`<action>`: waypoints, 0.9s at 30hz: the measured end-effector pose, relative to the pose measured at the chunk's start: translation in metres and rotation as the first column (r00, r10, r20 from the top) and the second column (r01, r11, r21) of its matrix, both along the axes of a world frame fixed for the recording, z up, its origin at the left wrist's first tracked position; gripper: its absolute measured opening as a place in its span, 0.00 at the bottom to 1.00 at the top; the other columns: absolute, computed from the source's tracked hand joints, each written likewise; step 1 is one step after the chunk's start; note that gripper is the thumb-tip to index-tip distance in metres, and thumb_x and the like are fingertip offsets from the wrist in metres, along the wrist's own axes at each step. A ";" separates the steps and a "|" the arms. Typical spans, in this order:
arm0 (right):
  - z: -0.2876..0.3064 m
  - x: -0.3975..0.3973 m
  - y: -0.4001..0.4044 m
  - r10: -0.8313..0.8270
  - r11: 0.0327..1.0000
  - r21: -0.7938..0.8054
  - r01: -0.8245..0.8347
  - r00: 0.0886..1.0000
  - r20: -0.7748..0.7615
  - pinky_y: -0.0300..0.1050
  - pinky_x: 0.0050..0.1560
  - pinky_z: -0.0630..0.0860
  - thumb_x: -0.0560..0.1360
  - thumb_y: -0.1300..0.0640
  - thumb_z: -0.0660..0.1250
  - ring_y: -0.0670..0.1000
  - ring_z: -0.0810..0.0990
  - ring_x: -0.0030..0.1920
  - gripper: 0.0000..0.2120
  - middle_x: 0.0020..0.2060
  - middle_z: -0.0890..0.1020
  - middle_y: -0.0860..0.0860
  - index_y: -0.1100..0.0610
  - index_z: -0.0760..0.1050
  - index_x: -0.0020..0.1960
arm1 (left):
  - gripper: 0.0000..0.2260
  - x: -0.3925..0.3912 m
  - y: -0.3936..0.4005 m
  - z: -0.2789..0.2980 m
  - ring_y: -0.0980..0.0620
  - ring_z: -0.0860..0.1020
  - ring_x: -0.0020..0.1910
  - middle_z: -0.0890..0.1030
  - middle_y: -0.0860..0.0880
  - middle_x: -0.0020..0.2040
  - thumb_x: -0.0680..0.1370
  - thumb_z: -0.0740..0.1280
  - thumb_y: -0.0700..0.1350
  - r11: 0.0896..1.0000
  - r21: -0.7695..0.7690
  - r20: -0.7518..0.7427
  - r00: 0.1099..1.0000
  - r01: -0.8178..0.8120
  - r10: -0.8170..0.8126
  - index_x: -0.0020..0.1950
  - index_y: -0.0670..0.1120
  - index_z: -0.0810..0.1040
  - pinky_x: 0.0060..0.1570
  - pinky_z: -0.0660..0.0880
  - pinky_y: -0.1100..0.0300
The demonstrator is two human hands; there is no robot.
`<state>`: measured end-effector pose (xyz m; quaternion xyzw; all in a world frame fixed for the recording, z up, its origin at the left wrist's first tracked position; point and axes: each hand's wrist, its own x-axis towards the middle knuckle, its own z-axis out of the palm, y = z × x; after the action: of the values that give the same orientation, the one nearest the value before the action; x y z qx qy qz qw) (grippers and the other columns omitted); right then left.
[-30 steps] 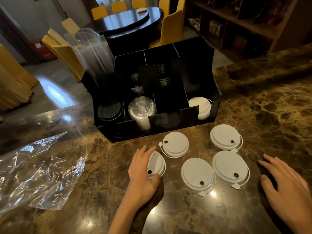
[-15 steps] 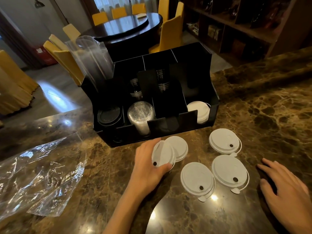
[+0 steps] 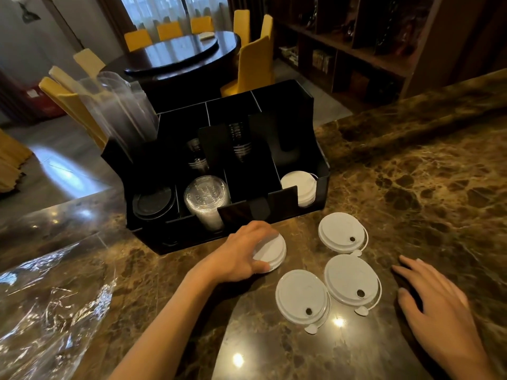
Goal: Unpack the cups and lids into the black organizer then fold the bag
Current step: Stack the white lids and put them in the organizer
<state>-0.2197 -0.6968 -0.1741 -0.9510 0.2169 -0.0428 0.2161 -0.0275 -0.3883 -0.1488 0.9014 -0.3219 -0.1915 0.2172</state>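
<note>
My left hand (image 3: 241, 256) grips white lids (image 3: 270, 250) stacked together on the marble counter, just in front of the black organizer (image 3: 290, 198). Three more white lids lie flat to the right: one (image 3: 341, 233) near the organizer, one (image 3: 301, 296) nearest me, one (image 3: 351, 283) beside it. My right hand (image 3: 436, 305) rests flat on the counter, fingers spread, holding nothing. The organizer holds black lids (image 3: 153, 201), clear lids (image 3: 205, 193), a white lid stack (image 3: 299, 185) and dark cups (image 3: 241, 144). The clear plastic bag (image 3: 52, 303) lies crumpled at the left.
A tall stack of clear cups (image 3: 118, 111) leans at the organizer's back left. The marble counter (image 3: 425, 193) runs on to the right. Beyond the counter edge stand a round dark table (image 3: 178, 56), yellow chairs and wooden shelves.
My left hand carried its white lid up and right, set it over the lid nearest the organizer, and now holds both together. The right hand stayed put.
</note>
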 end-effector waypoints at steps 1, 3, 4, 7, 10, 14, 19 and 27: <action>0.000 0.000 0.000 -0.002 1.000 0.002 0.002 1.000 -0.001 0.61 0.72 0.61 0.76 0.60 0.68 0.54 0.67 0.75 0.18 0.71 0.75 0.50 0.53 0.78 0.66 | 0.33 -0.002 0.000 0.000 0.60 0.61 0.67 0.61 0.63 0.72 0.72 0.74 0.53 1.000 0.001 0.003 1.000 0.005 -0.005 0.73 0.61 0.63 0.72 0.66 0.48; 0.001 0.000 0.001 -0.004 1.000 0.004 0.004 1.000 -0.007 0.60 0.73 0.59 0.77 0.59 0.67 0.53 0.65 0.75 0.18 0.72 0.74 0.49 0.52 0.77 0.67 | 0.34 -0.005 0.001 0.000 0.54 0.62 0.71 0.60 0.59 0.75 0.72 0.74 0.55 1.000 0.024 0.031 0.999 0.014 -0.015 0.75 0.59 0.63 0.73 0.64 0.50; 0.001 0.000 0.000 -0.005 1.000 0.001 0.005 1.000 -0.010 0.59 0.73 0.59 0.77 0.58 0.67 0.53 0.65 0.75 0.18 0.72 0.74 0.49 0.52 0.77 0.67 | 0.35 -0.006 0.001 0.001 0.51 0.61 0.73 0.59 0.57 0.77 0.71 0.75 0.55 0.998 0.052 0.059 0.998 0.023 -0.026 0.75 0.58 0.62 0.73 0.62 0.51; -0.002 -0.001 0.000 -0.003 1.000 -0.002 0.003 1.000 -0.006 0.59 0.73 0.58 0.77 0.59 0.67 0.53 0.65 0.75 0.18 0.72 0.74 0.49 0.52 0.77 0.67 | 0.38 -0.011 0.003 0.005 0.47 0.61 0.72 0.56 0.54 0.80 0.70 0.75 0.57 0.988 0.147 0.108 0.992 0.050 -0.066 0.75 0.58 0.60 0.72 0.61 0.50; -0.004 -0.001 -0.001 0.001 1.000 -0.006 -0.001 1.000 0.005 0.58 0.73 0.59 0.77 0.59 0.67 0.52 0.65 0.75 0.18 0.71 0.74 0.49 0.52 0.77 0.67 | 0.40 -0.014 0.009 0.006 0.47 0.65 0.68 0.56 0.54 0.81 0.69 0.75 0.58 0.967 0.234 0.138 0.981 0.098 -0.133 0.76 0.56 0.58 0.70 0.66 0.51; -0.005 -0.002 -0.002 0.007 1.000 -0.009 -0.007 1.000 0.020 0.58 0.73 0.58 0.77 0.59 0.67 0.51 0.66 0.75 0.18 0.71 0.74 0.49 0.52 0.77 0.67 | 0.36 -0.020 0.017 0.003 0.50 0.70 0.61 0.68 0.53 0.73 0.68 0.73 0.63 0.972 0.224 0.254 0.960 0.063 -0.121 0.71 0.54 0.63 0.64 0.73 0.53; -0.006 -0.003 -0.002 0.011 1.000 0.008 -0.011 0.999 0.043 0.57 0.74 0.57 0.78 0.59 0.66 0.50 0.65 0.75 0.18 0.71 0.74 0.48 0.52 0.77 0.67 | 0.38 -0.035 0.024 -0.012 0.51 0.65 0.65 0.65 0.56 0.72 0.67 0.69 0.69 0.992 0.114 0.272 0.959 0.055 -0.084 0.72 0.63 0.57 0.66 0.67 0.52; -0.010 -0.003 -0.003 0.017 1.000 0.012 -0.018 0.997 0.080 0.55 0.73 0.57 0.78 0.60 0.67 0.50 0.65 0.75 0.18 0.71 0.74 0.48 0.52 0.77 0.67 | 0.32 -0.057 0.020 -0.030 0.56 0.63 0.67 0.68 0.55 0.68 0.69 0.76 0.58 0.980 -0.189 0.239 0.966 -0.055 0.100 0.69 0.54 0.68 0.67 0.64 0.55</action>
<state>-0.2232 -0.7001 -0.1845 -0.9490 0.2000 -0.0775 0.2310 -0.0850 -0.3681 -0.1790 0.9068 -0.3267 -0.0391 0.2635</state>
